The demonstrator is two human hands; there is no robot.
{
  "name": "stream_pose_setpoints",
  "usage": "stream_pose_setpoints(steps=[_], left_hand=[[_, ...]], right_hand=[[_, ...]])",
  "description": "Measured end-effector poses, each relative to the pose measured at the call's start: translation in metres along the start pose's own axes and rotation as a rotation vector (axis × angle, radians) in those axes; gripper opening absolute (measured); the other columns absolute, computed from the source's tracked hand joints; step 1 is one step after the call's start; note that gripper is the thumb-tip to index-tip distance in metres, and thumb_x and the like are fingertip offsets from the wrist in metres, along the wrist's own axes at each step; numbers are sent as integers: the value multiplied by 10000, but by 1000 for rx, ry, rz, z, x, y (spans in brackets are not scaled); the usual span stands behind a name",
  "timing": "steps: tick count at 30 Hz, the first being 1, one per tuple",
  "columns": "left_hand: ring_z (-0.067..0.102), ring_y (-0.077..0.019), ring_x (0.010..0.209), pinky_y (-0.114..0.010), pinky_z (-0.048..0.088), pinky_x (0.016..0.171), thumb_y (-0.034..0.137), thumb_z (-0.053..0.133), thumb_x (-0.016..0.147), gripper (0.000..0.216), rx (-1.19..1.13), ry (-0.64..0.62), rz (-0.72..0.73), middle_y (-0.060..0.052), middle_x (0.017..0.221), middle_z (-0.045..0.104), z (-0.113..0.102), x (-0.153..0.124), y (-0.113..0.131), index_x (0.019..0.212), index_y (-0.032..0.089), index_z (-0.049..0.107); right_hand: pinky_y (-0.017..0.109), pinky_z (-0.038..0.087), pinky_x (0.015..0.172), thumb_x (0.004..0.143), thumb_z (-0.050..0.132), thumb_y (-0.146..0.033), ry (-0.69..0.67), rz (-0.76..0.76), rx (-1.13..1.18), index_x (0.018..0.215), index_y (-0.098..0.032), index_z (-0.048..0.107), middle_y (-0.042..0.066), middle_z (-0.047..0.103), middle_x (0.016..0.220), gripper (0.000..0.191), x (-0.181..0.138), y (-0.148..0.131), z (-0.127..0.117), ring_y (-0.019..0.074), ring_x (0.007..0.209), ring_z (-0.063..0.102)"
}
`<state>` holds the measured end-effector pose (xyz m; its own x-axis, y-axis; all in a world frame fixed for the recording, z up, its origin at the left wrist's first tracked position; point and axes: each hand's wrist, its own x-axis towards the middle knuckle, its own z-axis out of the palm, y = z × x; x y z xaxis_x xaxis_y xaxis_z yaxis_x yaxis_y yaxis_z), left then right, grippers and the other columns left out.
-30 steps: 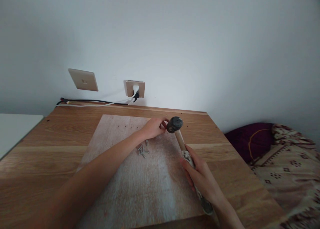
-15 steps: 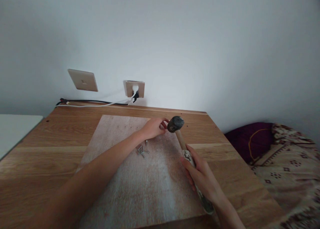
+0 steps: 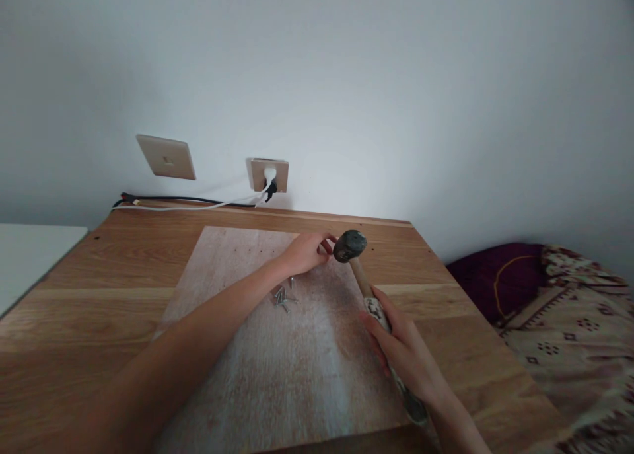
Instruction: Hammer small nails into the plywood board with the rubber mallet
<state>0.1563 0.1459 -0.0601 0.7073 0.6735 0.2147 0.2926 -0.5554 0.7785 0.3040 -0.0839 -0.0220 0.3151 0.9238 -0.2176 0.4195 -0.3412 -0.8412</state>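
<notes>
My right hand (image 3: pixel 396 338) is wrapped around the handle of a hammer (image 3: pixel 364 283), a dark, blunt-headed one with a worn, pale-patterned grip. Its head is raised just right of my left hand (image 3: pixel 311 250), which rests over the far part of a worn wooden board (image 3: pixel 277 368). The left fingers are curled and pinched together near the hammer head; whatever lies between them is hidden. Below that wrist, a small pile of several screws or nails (image 3: pixel 281 298) lies on the board. A row of small dark dots (image 3: pixel 260 251) marks the board's far side.
The board lies on a wooden table (image 3: pixel 446 308) against a white wall. A socket (image 3: pixel 269 175) with plugs and a second wall plate (image 3: pixel 167 156) sit above the back edge, where black and white cables (image 3: pixel 188 203) run. Patterned fabric (image 3: pixel 569 335) lies at right, a white surface (image 3: pixel 34 256) at left.
Almost nothing differs. The view has shifted slightly; both hands and the hammer keep nearly the same position over the board.
</notes>
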Motion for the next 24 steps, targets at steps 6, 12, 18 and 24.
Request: stream_pose_setpoints(steps=[6, 12, 18, 24], left_hand=[[756, -169, 786, -275, 577, 804, 74, 692, 766, 482, 2, -5, -1, -30, 990, 825, 0, 0, -1, 1232, 192, 728], [765, -179, 810, -279, 582, 812, 96, 710, 775, 463, 2, -5, -10, -29, 979, 826, 1, 0, -2, 1226, 198, 732], [775, -192, 841, -282, 579, 818, 77, 702, 761, 452, 28, 0, -8, -36, 953, 826, -1, 0, 1, 1197, 187, 745], [775, -188, 843, -274, 578, 805, 84, 710, 778, 434, -4, -3, -16, -42, 966, 830, -1, 0, 2, 1199, 182, 740]], right_hand=[[219, 366, 346, 934, 593, -517, -15, -8, -3, 1571, -136, 469, -85, 499, 452, 753, 1, -2, 1, 145, 348, 466], [220, 380, 353, 932, 591, -524, -12, 2, -2, 1595, -129, 428, -92, 497, 463, 789, 1, -3, -1, 147, 361, 473], [217, 358, 360, 942, 572, -526, -10, 0, -13, 1591, -123, 431, -97, 489, 462, 777, 1, -4, 1, 141, 359, 465], [205, 355, 359, 939, 582, -526, -9, -9, -12, 1587, -140, 437, -98, 497, 456, 769, 2, -1, 3, 135, 353, 471]])
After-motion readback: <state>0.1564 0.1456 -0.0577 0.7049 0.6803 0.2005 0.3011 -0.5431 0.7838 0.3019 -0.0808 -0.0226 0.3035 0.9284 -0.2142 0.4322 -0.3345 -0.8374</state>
